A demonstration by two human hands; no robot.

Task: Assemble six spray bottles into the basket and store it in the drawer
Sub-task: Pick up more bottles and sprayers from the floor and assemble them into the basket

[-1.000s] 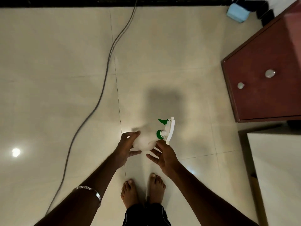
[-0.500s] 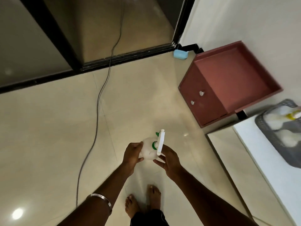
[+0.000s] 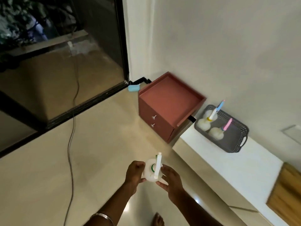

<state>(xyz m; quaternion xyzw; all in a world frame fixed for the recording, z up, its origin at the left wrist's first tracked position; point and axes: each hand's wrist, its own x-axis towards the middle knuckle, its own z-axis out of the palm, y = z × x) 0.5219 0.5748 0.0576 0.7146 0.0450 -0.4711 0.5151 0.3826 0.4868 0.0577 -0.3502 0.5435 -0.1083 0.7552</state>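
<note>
A: Risk? Landmark is the dark grey perforated plastic basket (image 3: 236, 145) on the white counter (image 3: 228, 162).

B: It sits near the counter edge; a clumsy drop-in could nudge it or topple the white bottles inside. The spray head may be loose too, can't tell.

A: The bottle?

B: White round plastic spray bottle with green collar (image 3: 153, 171), well left of and below the basket, upright-ish. Left hand (image 3: 134, 172) and right hand (image 3: 171, 181) fingers both clamped round it.
</note>
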